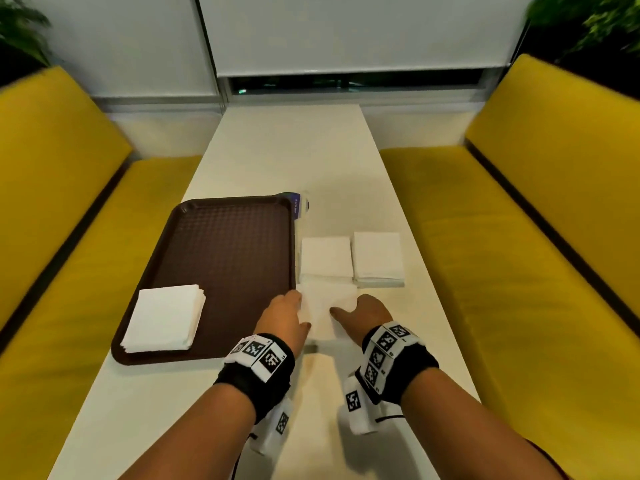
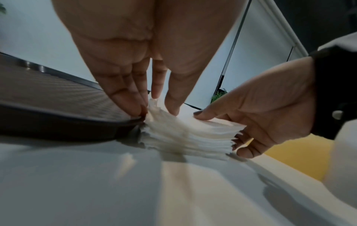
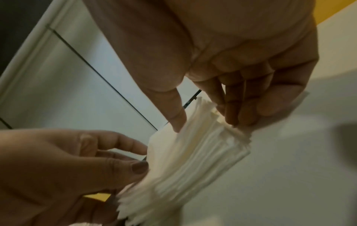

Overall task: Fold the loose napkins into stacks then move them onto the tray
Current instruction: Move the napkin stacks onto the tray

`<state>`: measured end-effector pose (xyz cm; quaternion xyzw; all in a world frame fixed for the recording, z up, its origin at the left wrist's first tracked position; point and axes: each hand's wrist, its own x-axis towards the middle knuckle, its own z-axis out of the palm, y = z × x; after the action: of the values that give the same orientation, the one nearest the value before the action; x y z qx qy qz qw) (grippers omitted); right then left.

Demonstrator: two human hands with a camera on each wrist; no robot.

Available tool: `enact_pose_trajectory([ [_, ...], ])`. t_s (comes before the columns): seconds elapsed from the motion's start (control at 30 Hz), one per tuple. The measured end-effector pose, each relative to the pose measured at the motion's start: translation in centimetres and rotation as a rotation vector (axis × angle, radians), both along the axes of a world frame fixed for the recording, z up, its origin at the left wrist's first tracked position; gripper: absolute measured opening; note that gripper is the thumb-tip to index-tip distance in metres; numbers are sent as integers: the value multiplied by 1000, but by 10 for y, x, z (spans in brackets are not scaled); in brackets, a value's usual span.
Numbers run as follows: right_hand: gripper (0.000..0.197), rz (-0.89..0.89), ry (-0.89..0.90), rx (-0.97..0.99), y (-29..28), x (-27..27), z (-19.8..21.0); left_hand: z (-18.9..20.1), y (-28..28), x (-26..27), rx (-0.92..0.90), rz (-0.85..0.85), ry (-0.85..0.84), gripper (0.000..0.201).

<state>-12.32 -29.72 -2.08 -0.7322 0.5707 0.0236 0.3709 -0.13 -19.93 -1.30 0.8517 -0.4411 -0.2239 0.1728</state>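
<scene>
White table (image 1: 284, 161): both hands' grip pinches the napkin stack (image 1: 327, 306) between them

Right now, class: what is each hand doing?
Left hand: gripping the napkin stack at its left side.
Right hand: gripping the same stack's right side.

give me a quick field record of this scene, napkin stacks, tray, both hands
tray: brown tray on the white table, left of the hands
stack on tray: one napkin stack at its near left corner
stacks on table: two side by side, right of the tray
stack in hand: a third stack just off the tray's near right corner
left hand: grips its left edge
right hand: grips its right edge, thumb on top
done: one of four stacks on the tray
</scene>
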Motion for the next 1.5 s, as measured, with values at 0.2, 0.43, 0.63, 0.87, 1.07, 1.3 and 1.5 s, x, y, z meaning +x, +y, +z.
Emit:
enact_pose_trajectory([
  [0.2, 58, -17, 14, -31, 1, 10, -6, -5, 1, 1, -19, -4, -25, 45],
  [0.43, 57, -138, -219, 2, 9, 18, -9, -8, 1, 3, -43, 11, -10, 47],
  [0.63, 63, -281, -364, 130, 8, 17, -10, -10, 1, 5, -47, 7, -6, 47],
  [0.87, 60, -366, -442, 285, 8, 16, -17, -13, 3, 6, -60, -4, -13, 48],
  [1.07, 31, -259, -463, 131, 12, 10, -13, -14, 5, 7, -76, -9, 11, 51],
  [1.3, 22, -274, -605, 86, 22, 0, -8, -12, 9, 6, -109, -36, 34, 53],
  [1.5, 55, -275, -760, 183, 31, -13, -5, -7, 21, 3, -322, 48, 321, 112],
])
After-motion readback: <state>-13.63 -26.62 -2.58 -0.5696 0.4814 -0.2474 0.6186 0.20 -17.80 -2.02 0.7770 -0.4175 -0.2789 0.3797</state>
